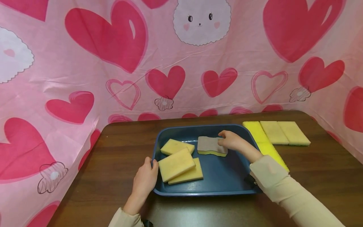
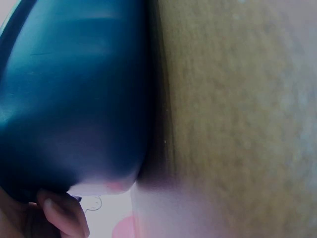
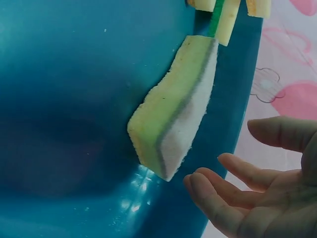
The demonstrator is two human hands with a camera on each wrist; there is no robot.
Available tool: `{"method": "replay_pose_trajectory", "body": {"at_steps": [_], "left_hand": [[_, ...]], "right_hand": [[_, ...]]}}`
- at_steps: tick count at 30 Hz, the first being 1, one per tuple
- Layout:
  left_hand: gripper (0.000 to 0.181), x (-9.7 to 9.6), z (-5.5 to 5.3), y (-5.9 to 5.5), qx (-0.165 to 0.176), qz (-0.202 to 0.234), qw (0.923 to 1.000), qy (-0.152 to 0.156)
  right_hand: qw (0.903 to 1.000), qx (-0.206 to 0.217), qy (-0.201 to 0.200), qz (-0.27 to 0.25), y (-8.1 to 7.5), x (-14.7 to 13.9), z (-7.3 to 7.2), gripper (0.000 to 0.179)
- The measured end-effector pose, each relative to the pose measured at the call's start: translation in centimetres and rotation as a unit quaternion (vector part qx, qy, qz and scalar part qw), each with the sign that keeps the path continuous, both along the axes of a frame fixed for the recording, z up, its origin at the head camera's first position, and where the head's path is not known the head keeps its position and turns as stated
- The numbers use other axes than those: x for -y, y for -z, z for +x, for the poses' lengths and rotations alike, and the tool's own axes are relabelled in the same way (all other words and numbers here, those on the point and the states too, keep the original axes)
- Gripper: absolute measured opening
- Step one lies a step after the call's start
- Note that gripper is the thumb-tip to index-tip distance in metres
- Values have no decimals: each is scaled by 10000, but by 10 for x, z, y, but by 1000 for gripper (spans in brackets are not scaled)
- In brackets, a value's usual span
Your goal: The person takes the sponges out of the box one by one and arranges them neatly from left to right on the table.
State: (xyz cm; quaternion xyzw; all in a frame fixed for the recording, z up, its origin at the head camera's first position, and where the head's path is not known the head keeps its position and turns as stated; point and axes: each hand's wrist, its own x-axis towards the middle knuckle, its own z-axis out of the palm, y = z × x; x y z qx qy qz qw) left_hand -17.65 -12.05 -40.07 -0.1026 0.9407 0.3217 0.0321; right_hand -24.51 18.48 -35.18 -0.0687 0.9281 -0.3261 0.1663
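A dark blue tray (image 1: 227, 179) stands on the table. At its left rim my left hand (image 1: 146, 176) grips the edge; in the left wrist view the curled fingers (image 2: 64, 215) show at the tray's rim. Inside the tray, toward the back, lies a wavy-edged sponge (image 1: 210, 144) with a grey top and a yellow-green underside. Close by its right end is my right hand (image 1: 231, 140), and in the right wrist view its parted fingers (image 3: 213, 198) hold nothing, beside the sponge's near corner. Several plain yellow sponges (image 1: 177, 164) lie overlapping in the tray's left half.
Right of the tray, bright yellow sponges (image 1: 272, 154) lie in a line beside its rim. Two paler sponges (image 1: 285, 132) lie side by side at the back right. A pink heart-patterned cloth (image 1: 195, 88) hangs behind the brown table (image 1: 113, 167).
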Motion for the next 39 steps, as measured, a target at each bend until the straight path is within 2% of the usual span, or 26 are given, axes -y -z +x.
{"method": "replay_pose_trajectory", "body": {"at_steps": [5, 12, 18, 26, 35, 39], "left_hand": [[32, 0, 0, 1, -66, -11, 10000, 11], [32, 0, 0, 4, -223, -99, 9997, 26], [32, 0, -1, 3, -200, -99, 9997, 17], [33, 1, 0, 3, -166, -44, 9998, 30], [33, 1, 0, 3, -90, 41, 9999, 57], [33, 1, -1, 2, -89, 47, 9999, 60]], "right_hand": [[10000, -68, -3, -25, 5, -3, 0, 53], [9999, 106, 72, -105, 13, -4, -1, 56], [9996, 85, 217, -151, 15, -3, -1, 57], [9994, -309, 10, 170, 31, -8, -13, 56], [9975, -524, 160, 439, 24, 1, -3, 50], [9967, -624, 179, 485, 26, 1, -3, 48]]}}
